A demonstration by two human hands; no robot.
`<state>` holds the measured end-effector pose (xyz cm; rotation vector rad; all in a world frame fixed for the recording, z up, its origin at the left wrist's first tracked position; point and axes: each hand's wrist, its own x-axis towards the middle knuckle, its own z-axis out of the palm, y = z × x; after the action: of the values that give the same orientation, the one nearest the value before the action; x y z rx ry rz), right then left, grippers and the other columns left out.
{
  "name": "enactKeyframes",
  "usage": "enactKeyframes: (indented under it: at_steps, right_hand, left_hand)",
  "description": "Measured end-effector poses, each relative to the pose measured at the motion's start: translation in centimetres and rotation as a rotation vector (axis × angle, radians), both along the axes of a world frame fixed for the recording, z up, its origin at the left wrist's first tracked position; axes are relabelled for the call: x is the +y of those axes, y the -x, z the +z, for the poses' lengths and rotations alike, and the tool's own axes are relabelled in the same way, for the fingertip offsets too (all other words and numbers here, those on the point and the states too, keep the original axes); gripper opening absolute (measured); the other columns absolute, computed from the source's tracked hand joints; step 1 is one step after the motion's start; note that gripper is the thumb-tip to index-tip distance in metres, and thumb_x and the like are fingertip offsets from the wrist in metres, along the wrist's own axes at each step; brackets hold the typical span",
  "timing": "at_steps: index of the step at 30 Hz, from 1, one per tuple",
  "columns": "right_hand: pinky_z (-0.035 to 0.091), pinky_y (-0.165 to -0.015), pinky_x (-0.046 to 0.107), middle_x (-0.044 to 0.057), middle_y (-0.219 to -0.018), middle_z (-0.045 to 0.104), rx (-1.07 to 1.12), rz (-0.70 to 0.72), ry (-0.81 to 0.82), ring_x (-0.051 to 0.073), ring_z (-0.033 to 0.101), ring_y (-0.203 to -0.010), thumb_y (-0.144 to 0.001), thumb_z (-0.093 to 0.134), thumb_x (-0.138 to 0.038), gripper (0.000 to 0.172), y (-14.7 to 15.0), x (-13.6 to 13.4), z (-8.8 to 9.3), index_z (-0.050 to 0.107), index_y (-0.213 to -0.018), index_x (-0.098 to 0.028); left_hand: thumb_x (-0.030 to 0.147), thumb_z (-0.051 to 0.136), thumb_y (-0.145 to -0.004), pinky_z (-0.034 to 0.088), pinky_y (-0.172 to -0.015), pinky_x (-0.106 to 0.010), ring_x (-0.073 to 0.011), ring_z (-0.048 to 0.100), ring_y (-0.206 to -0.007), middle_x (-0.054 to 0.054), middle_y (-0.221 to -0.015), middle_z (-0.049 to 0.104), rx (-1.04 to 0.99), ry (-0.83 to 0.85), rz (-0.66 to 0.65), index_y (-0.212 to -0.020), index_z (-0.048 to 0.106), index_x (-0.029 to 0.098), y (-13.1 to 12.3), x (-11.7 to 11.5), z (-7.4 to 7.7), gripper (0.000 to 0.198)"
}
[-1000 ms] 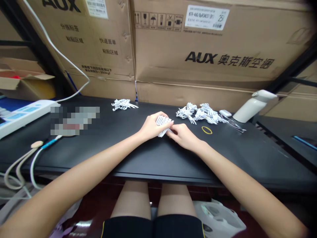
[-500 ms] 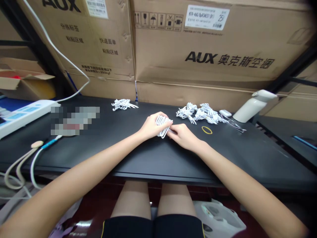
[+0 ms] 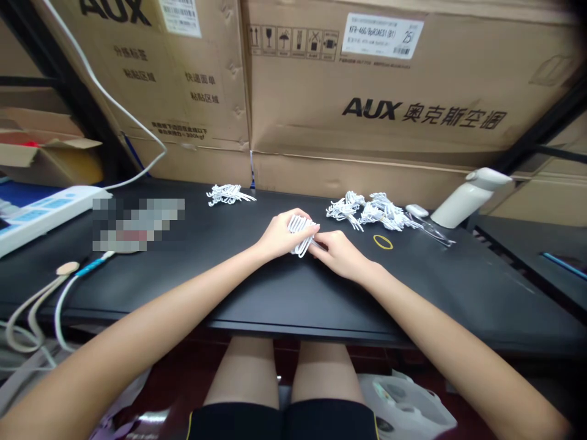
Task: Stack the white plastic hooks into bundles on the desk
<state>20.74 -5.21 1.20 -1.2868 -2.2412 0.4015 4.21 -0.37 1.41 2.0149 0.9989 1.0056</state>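
Observation:
My left hand (image 3: 280, 235) is closed around a bundle of white hooks (image 3: 301, 237), its thumb lying across the top. The hooks sit side by side in a row, their bent ends toward me. At the bundle's right side my right hand (image 3: 337, 252) is closed, thumb and fingers pinched against the ends of the hooks; its fingertips are partly hidden, so the exact grip is hard to see. Beyond and to the right lie heaped white hooks (image 3: 378, 211), and a smaller pile of white hooks (image 3: 229, 194) rests at the back left. A yellow rubber band (image 3: 383, 242) lies right of my right hand.
Large cardboard boxes (image 3: 293, 122) stand along the back of the black table (image 3: 284, 305). On the right are a white bottle (image 3: 470, 198), a small white case (image 3: 416, 211) and glasses (image 3: 438, 232). A power strip (image 3: 50, 217) and cables (image 3: 59, 311) occupy the left.
Almost nothing differs. Both hands stay at the bundle in the same place, and the view has shifted very slightly.

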Motion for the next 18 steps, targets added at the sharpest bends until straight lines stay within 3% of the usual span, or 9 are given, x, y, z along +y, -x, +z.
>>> enactKeyframes:
  at_steps: [18]
  right_hand:
    - [0.031,-0.057,0.023,0.002,-0.062,0.059,0.01,0.003,0.002,0.011,0.048,-0.055,-0.088,0.046,-0.021,0.025,-0.04,-0.05,-0.04,0.056,-0.067,-0.014]
  left_hand:
    - [0.052,0.069,-0.067,0.047,-0.069,-0.026,-0.0172,0.062,-0.077,-0.003,-0.086,0.068,0.008,0.073,-0.037,-0.092,0.064,0.018,0.13,0.25,0.13,0.042]
